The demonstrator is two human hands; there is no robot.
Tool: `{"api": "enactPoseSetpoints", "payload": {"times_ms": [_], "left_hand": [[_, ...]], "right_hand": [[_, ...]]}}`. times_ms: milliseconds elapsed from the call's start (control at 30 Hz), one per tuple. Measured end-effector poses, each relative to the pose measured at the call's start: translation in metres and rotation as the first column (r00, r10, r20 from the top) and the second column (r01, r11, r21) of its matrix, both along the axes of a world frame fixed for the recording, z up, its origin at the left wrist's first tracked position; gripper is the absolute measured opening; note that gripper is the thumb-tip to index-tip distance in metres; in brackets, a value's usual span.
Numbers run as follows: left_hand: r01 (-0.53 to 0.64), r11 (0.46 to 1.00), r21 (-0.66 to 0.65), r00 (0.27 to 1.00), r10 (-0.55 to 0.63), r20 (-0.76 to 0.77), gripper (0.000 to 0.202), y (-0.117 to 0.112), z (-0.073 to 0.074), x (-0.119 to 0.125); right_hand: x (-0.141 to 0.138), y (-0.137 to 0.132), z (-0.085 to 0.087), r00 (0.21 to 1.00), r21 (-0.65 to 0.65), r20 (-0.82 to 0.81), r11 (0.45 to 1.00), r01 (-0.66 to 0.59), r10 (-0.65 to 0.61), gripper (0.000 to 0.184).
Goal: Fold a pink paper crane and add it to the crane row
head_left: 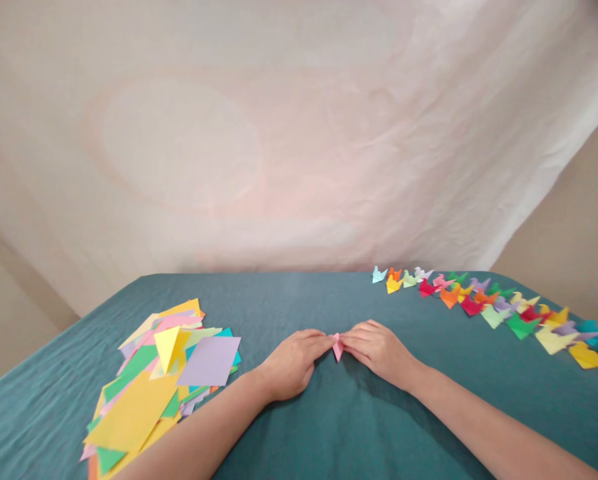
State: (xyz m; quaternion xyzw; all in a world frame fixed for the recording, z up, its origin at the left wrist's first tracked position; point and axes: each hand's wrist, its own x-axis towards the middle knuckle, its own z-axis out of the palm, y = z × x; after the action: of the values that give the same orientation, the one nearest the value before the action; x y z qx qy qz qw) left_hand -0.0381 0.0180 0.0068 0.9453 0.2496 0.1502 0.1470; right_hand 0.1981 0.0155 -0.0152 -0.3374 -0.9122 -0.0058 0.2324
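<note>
A small piece of folded pink paper (337, 349) is held low over the dark green cloth, between the fingertips of both hands. My left hand (297, 363) grips its left side with the fingers pressed together. From the other side, my right hand (377, 352) pinches its right edge. The paper narrows to a point toward me. Its upper part is partly covered by the fingers, so its full shape cannot be made out.
To the left lies a loose pile of coloured paper sheets (133, 413), with a lilac square (209, 361) on its right side. Rows of folded paper birds (493, 316) run along the right of the table (299, 440). Behind hangs a pale cloth (299, 147).
</note>
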Motion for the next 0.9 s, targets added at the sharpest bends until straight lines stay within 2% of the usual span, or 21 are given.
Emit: {"api": "enactPoseSetpoints", "payload": {"times_ms": [433, 500, 633, 800, 900], "left_hand": [[-0.008, 1.0, -0.008, 1.0, 0.008, 0.011, 0.067, -0.0001, -0.0012, -0.0006], [-0.012, 1.0, -0.007, 1.0, 0.012, 0.002, 0.067, -0.0003, -0.0002, -0.0006], [-0.019, 1.0, -0.014, 1.0, 0.019, -0.001, 0.067, -0.0013, 0.0019, -0.0011], [-0.053, 0.999, -0.006, 0.998, 0.053, 0.018, 0.071, -0.002, 0.0004, -0.0017], [-0.033, 0.999, 0.026, 0.999, 0.033, 0.021, 0.068, -0.0021, 0.0003, -0.0011]], "right_hand": [[-0.0039, -0.0025, 0.0036, 1.0, 0.058, 0.021, 0.998, 0.015, -0.017, 0.022], [-0.0058, -0.0027, 0.0031, 0.999, 0.026, -0.01, 0.999, 0.04, -0.04, 0.021], [-0.0092, -0.0008, -0.0017, 0.977, -0.097, -0.18, 0.99, 0.102, -0.118, 0.02], [-0.0096, 0.0034, -0.0055, 0.937, -0.256, -0.304, 0.962, 0.095, -0.174, 0.02], [-0.0093, 0.0048, -0.0053, 0.915, -0.312, -0.343, 0.945, 0.101, -0.212, 0.019]]}}
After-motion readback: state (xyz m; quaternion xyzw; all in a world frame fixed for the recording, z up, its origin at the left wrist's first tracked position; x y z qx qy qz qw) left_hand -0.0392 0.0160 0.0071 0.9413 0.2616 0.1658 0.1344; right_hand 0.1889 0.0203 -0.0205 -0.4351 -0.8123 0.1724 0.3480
